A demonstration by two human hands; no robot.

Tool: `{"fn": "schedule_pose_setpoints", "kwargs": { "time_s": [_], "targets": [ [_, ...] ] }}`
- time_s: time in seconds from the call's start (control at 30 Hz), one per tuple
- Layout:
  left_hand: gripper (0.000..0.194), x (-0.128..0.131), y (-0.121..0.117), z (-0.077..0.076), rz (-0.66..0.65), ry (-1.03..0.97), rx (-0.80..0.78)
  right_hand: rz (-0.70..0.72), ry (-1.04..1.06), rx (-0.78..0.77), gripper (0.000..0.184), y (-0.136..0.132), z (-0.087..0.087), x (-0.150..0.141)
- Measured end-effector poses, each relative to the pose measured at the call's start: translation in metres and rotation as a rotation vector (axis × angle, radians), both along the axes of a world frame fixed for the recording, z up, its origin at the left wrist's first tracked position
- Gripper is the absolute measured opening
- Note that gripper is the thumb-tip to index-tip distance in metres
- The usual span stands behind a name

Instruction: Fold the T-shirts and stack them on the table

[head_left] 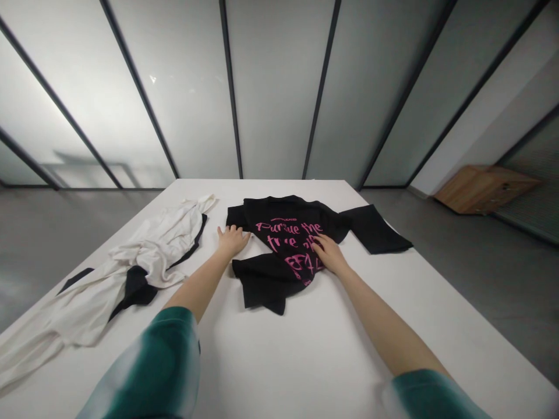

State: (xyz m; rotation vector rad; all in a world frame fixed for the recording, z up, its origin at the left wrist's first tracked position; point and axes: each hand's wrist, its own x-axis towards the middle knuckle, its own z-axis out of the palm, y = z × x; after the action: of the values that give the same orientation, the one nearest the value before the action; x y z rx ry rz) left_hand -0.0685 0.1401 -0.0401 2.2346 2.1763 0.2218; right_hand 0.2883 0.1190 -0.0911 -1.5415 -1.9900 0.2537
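A black T-shirt (288, 233) with pink lettering lies rumpled on the white table, one part folded over toward me. At its left edge, my left hand (233, 240) rests with fingers spread, partly on the black cloth and partly on the tabletop. My right hand (328, 253) lies on the printed front near the right side, its fingers stretched over the letters. Neither hand grips the fabric visibly. Part of the lettering is hidden under the right fingers and in the folds.
The white table (349, 361) carries a heap of white clothing (144, 256) at the left, with black cloth (138, 286) under it. A folded black cloth (378, 230) lies near the right edge. Frosted panels (279, 87) stand behind; a wooden cabinet (484, 187) is at far right.
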Motion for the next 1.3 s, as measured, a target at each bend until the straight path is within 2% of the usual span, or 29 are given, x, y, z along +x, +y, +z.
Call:
{"fn": "schedule_pose_setpoints", "kwargs": {
  "time_s": [0.13,0.23,0.3,0.37,0.47,0.5,0.63,0.73,0.8,0.93,0.97,1.03,1.1,1.2,1.3],
  "targets": [
    [0.067,-0.031,0.007,0.009,0.168,0.064,-0.035,-0.028,0.160,0.121,0.045,0.003,-0.003,0.006],
    [0.069,-0.052,0.013,0.013,0.300,0.133,-0.094,-0.039,0.194,0.166,0.038,0.000,0.001,0.005],
    [0.066,-0.058,0.015,0.015,0.353,0.158,-0.103,-0.109,0.171,0.123,0.034,-0.004,0.007,0.002],
    [0.057,-0.054,0.012,0.016,0.356,0.165,-0.010,-0.199,0.118,0.018,0.035,-0.009,0.013,-0.001],
    [0.043,-0.036,0.002,0.014,0.256,0.119,0.191,-0.245,0.010,-0.114,0.038,-0.013,0.021,-0.003],
    [0.039,-0.029,-0.003,0.013,0.221,0.079,0.191,-0.222,-0.033,-0.125,0.038,-0.013,0.022,-0.003],
    [0.036,-0.014,-0.021,0.003,0.175,-0.155,-0.028,-0.033,-0.145,-0.046,0.030,-0.009,0.017,-0.002],
    [0.033,-0.016,-0.030,-0.007,0.053,-0.265,0.008,0.084,-0.126,0.039,0.051,-0.006,0.009,-0.001],
    [0.034,-0.017,-0.032,-0.011,-0.055,-0.253,0.050,0.088,-0.113,0.080,0.052,-0.006,0.006,-0.001],
    [0.025,-0.012,-0.034,-0.012,-0.125,-0.135,0.066,-0.090,-0.193,0.074,0.014,-0.008,0.009,-0.002],
    [0.029,-0.009,-0.034,-0.011,-0.157,-0.114,0.068,-0.083,-0.220,0.054,0.016,-0.009,0.011,-0.003],
    [0.040,-0.001,-0.035,-0.010,-0.268,-0.099,0.073,0.016,-0.232,0.025,0.032,-0.010,0.016,-0.007],
    [0.048,0.009,-0.037,-0.010,-0.402,-0.113,0.071,0.139,-0.174,0.032,0.041,-0.012,0.021,-0.014],
    [0.052,0.021,-0.040,-0.014,-0.559,-0.151,0.022,0.284,-0.017,0.010,0.037,-0.019,0.026,-0.028],
    [0.057,0.030,-0.043,-0.019,-0.623,-0.219,0.014,0.359,0.238,-0.172,0.027,-0.028,0.028,-0.043]
  ]
}}
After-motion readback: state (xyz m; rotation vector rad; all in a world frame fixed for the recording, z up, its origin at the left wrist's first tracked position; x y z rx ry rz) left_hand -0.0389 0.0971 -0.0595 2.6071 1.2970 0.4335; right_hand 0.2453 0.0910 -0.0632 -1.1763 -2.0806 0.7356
